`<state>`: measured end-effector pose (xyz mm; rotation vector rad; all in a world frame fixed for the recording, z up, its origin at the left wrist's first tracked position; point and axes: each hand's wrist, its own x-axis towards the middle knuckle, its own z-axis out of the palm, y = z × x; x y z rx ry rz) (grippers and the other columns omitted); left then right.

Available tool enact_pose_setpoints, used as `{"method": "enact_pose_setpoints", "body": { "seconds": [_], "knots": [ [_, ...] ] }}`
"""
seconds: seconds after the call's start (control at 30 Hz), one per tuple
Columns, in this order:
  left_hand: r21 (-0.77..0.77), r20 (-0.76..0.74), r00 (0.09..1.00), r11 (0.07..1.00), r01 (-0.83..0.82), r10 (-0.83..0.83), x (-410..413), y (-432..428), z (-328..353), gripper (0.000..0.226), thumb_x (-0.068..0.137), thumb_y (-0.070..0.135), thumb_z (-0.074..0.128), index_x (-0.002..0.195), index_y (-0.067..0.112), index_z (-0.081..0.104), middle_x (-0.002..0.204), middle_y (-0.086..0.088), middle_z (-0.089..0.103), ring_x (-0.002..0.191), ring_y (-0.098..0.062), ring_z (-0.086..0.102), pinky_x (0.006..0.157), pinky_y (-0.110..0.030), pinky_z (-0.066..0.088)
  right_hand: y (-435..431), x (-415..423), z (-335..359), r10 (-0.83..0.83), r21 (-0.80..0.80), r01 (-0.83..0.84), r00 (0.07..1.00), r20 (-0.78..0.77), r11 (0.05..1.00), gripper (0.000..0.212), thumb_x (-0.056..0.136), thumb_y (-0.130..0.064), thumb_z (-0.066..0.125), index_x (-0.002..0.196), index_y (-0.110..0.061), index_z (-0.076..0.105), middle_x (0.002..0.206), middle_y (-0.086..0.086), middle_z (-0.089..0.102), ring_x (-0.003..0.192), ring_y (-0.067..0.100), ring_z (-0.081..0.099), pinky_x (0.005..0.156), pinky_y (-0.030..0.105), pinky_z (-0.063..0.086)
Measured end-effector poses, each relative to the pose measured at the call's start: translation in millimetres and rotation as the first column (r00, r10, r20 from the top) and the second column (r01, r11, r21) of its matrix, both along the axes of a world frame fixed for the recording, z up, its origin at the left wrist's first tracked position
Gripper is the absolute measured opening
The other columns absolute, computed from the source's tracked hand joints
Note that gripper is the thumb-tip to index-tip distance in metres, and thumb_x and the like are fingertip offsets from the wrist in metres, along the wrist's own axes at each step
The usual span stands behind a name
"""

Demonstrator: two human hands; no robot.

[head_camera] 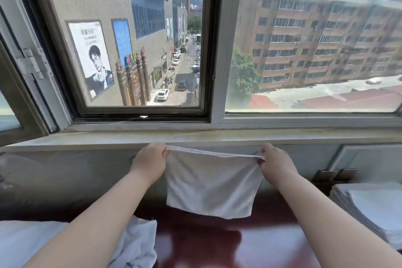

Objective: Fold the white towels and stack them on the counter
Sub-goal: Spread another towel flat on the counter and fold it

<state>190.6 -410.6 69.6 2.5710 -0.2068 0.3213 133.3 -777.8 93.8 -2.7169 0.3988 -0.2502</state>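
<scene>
Towel point(212, 185): held in the air, stretched between both hands. Its lower edge hangs just above the counter point(206, 243), about mid-width and toward the far edge under the window sill point(195, 135). The top edge is taut. The bottom edge is slightly skewed, with the right corner lower. Can't tell whether it's a single layer or already doubled; the top hem looks like two edges.

Left hand point(150, 161): pinching the top-left corner, fingers curled. Right hand point(276, 161): pinching the top-right corner the same way. The hands are well apart and hold nothing else.

My read: this is the square-up before a fold.
- Level the two corners so the bottom edge hangs parallel to the counter's far edge.
- Keep light tension; slack will put wrinkles into the fold.
- Lower it so the bottom edge touches the bare counter first, then lay it back flat.
- Or bring the two pinched corners together and match the hems before pressing.
- Check that the corners align before creasing; the skew carries through every later fold.

Stack point(374, 206) of folded towels sits at the counter's right edge, and this one should end up there with its edges flush. A loose pile point(134, 243) of unfolded ones lies at the near-left corner. Keep the hanging towel from dragging over it.

Risk: a thin pinch on the corners could slip if pulled harder.
</scene>
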Motion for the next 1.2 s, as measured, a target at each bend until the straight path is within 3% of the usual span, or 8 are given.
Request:
{"method": "enact_pose_setpoints", "body": {
  "seconds": [0.13,0.33,0.53,0.63,0.8,0.9,1.0,1.2],
  "knots": [
    [-0.014,-0.034,0.999,1.0,0.017,-0.017,3.7,-3.1,0.9,0.036,0.105,0.03,0.051,0.069,0.029,0.049,0.082,0.011,0.058,0.078,-0.01,0.053,0.063,-0.03,0.036,-12.6,2.9,1.0,0.001,-0.003,-0.001,0.998,-0.068,1.0,0.023,0.09,-0.018,0.064,0.068,-0.025,0.062,0.082,-0.007,0.063,0.08,0.018,0.06,0.067,0.032,0.05],
    [-0.08,-0.079,0.996,0.997,0.021,-0.028,11.6,-4.1,-1.6,0.024,0.099,0.031,0.063,0.075,0.03,0.059,0.083,0.012,0.065,0.08,-0.01,0.059,0.068,-0.033,0.046,-27.3,13.2,-7.1,0.016,0.073,-0.006,0.991,-0.134,0.997,0.021,0.089,-0.024,0.066,0.068,-0.025,0.061,0.073,-0.006,0.066,0.068,0.013,0.062,0.052,0.027,0.042],
    [0.157,-0.129,0.99,0.985,0.073,-0.053,26.5,-3.8,-12.8,0.023,0.103,0.026,0.048,0.08,0.026,0.045,0.078,0.005,0.057,0.073,-0.016,0.053,0.063,-0.035,0.044,-28.5,31.2,-18.8,0.054,0.151,-0.027,0.982,-0.179,0.988,0.018,0.08,-0.007,0.059,0.073,-0.021,0.068,0.065,-0.005,0.072,0.069,0.013,0.07,0.068,0.031,0.057],
    [0.247,-0.089,0.995,0.967,0.061,-0.04,35.9,-11.6,-13.1,0.018,0.097,0.018,0.04,0.082,0.027,0.037,0.075,0.004,0.054,0.07,-0.024,0.052,0.057,-0.037,0.038,-26.6,44.9,-22.0,-0.041,0.148,0.042,0.999,-0.011,0.988,0.022,0.084,-0.009,0.059,0.071,-0.026,0.064,0.074,-0.005,0.069,0.073,0.019,0.061,0.062,0.031,0.047],
    [0.237,0.077,0.996,0.971,0.026,-0.046,43.1,-19.3,-20.5,0.044,0.098,0.016,0.032,0.138,0.032,0.041,0.111,0.002,0.065,0.093,-0.027,0.062,0.07,-0.035,0.048,-26.6,57.3,-32.8,-0.09,0.207,0.054,0.982,0.166,0.977,0.019,0.094,-0.014,0.058,0.079,-0.024,0.056,0.075,0.002,0.064,0.07,0.021,0.057,0.056,0.031,0.038],
    [0.304,0.009,0.999,0.952,0.035,-0.04,29.7,-18.6,-48.7,0.044,0.099,0.005,0.044,0.136,0.027,0.055,0.127,0.003,0.065,0.111,-0.028,0.065,0.088,-0.04,0.052,-33.2,46.4,-55.0,-0.053,0.149,0.037,0.994,0.099,0.988,0.015,0.092,-0.012,0.059,0.081,-0.021,0.055,0.074,0.002,0.062,0.069,0.024,0.056,0.054,0.031,0.037],
    [0.331,-0.138,0.989,0.938,0.1,-0.056,-4.1,-19.8,-81.6,0.034,0.097,0.009,0.043,0.117,0.029,0.06,0.115,0.003,0.064,0.103,-0.029,0.066,0.084,-0.041,0.05,-37.7,24.2,-89.9,0.042,0.008,-0.042,0.999,-0.019,0.999,0.01,0.087,-0.007,0.054,0.086,-0.017,0.053,0.08,0.005,0.064,0.081,0.035,0.059,0.063,0.036,0.04],
    [0.406,-0.493,0.868,0.898,0.17,0.059,-76.4,-30.2,-163.1,0.017,0.088,0.013,0.056,0.1,0.024,0.062,0.095,0.003,0.066,0.091,-0.022,0.068,0.077,-0.043,0.053,-42.1,-40.8,-183.5,0.208,-0.232,-0.331,0.878,-0.432,0.915,0.019,0.086,-0.009,0.047,0.093,-0.026,0.052,0.099,-0.006,0.059,0.103,0.022,0.06,0.075,0.035,0.051]
  ]
}}
